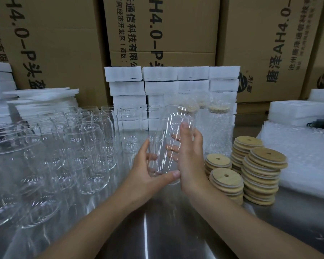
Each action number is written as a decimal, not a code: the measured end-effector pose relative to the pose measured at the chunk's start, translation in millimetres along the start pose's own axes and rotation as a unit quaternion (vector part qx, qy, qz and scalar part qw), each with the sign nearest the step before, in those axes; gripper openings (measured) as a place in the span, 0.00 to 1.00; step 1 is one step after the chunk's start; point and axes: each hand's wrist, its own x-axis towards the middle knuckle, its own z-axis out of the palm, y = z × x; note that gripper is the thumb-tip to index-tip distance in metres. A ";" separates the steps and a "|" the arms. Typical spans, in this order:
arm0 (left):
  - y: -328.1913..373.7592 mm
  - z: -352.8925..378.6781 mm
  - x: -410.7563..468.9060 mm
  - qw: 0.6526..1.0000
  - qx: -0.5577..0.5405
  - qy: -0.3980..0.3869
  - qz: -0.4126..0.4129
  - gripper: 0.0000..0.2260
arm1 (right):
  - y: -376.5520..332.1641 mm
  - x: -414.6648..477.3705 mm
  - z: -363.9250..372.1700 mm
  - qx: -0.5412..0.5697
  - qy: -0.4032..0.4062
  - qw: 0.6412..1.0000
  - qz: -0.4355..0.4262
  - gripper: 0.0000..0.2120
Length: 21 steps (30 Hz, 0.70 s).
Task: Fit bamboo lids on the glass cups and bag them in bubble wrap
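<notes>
the left hand [153, 171] and right hand [190, 159] both have their fingers [145, 146] curled round one clear glass cup [169, 131], held tilted above the steel tabletop [157, 230], with bamboo lids [260, 171] stacked just right of the fingers and bare cups [82, 146] crowded to their left.

Glass cups [86, 146] left, lid stacks [258, 171] right

The steel table [157, 230] bears glass cups [90, 159], bamboo lids [260, 176], bubble wrap [307, 156], foam blocks [127, 88].
</notes>
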 end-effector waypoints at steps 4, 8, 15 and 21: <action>-0.2 6.9 0.6 1.000 0.003 0.018 -0.005 0.54 | -0.2 1.1 -0.5 0.026 0.059 0.997 -0.037 0.43; -3.1 8.1 4.0 1.000 -0.001 0.029 0.010 0.47 | -1.9 0.3 0.3 0.047 0.080 0.995 -0.035 0.43; -11.2 6.8 5.6 0.998 -0.033 0.041 0.020 0.35 | -1.3 1.2 0.5 0.045 0.071 0.996 -0.028 0.41; -5.4 7.4 4.5 0.994 -0.092 0.034 0.044 0.30 | -3.7 4.9 -1.8 0.087 0.049 0.995 0.000 0.32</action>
